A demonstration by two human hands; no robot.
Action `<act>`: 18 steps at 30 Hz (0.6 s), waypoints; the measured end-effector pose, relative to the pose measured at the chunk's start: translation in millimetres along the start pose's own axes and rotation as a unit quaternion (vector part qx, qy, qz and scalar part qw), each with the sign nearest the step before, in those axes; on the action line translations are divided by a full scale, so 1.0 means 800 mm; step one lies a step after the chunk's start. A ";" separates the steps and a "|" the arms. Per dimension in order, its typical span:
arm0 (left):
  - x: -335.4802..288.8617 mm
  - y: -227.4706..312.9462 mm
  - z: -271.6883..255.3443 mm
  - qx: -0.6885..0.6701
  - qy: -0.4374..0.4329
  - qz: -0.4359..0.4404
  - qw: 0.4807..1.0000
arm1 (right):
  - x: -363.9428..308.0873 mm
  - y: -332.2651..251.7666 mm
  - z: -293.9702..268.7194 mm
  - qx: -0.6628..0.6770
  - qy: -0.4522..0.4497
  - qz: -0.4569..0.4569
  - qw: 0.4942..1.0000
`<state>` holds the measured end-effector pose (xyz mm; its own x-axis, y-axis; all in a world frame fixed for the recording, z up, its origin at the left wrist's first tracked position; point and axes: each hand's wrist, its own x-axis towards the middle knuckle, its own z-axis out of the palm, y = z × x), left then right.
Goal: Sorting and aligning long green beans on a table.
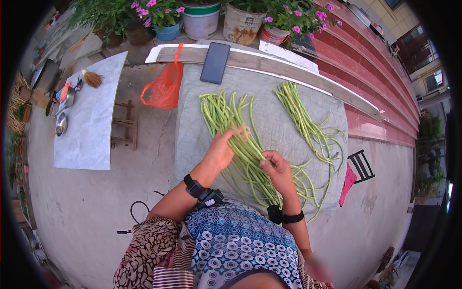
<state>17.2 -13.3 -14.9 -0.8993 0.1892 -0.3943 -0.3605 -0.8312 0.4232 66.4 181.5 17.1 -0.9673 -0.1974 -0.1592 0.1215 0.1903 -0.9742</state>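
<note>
A big bunch of yardlong beans (pixel 248 166) lies slanting across the grey cloth (pixel 192 125) in front of me. My left hand (pixel 221 150) is round the upper middle of this bunch, its fingers partly hidden among the strands. Lower down on the right, my right hand (pixel 278 171) has thumb and forefinger pinched together at the bunch's edge, on a bean as far as I can see. A second, smaller bunch of yardlong beans (pixel 301 113) rests apart at the right, its tails straggling toward the cloth's right side.
A dark phone (pixel 215 62) lies on the board (pixel 269 65) along the far edge, beside an orange plastic bag (pixel 166 86). Potted flowers (pixel 301 19) stand beyond; red steps (pixel 375 91) rise at right. Leftward is a white table (pixel 89 120) with a metal bowl (pixel 61 124).
</note>
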 end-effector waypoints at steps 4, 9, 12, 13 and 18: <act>-0.002 0.000 -0.002 -0.020 0.008 -0.006 1.000 | -0.007 -0.001 -0.002 -0.030 -0.015 0.007 0.999; -0.001 -0.001 -0.007 -0.080 -0.035 0.001 0.996 | -0.007 0.006 -0.004 -0.079 0.007 -0.012 0.997; -0.001 -0.001 -0.007 -0.082 -0.035 0.008 0.996 | -0.004 0.006 -0.006 -0.054 0.016 0.000 0.998; -0.002 -0.001 -0.007 -0.082 -0.035 0.009 0.996 | -0.004 0.005 -0.008 -0.054 0.019 -0.001 0.998; -0.006 0.002 -0.001 -0.062 -0.043 0.025 0.997 | -0.002 -0.009 -0.008 -0.047 0.044 -0.021 0.998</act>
<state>21.0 -16.0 -12.8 -0.9351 0.1866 -0.3012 -0.2867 -0.8981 0.3337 65.7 186.3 25.5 -0.9873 -0.1232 -0.1005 0.0636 0.2734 -0.9598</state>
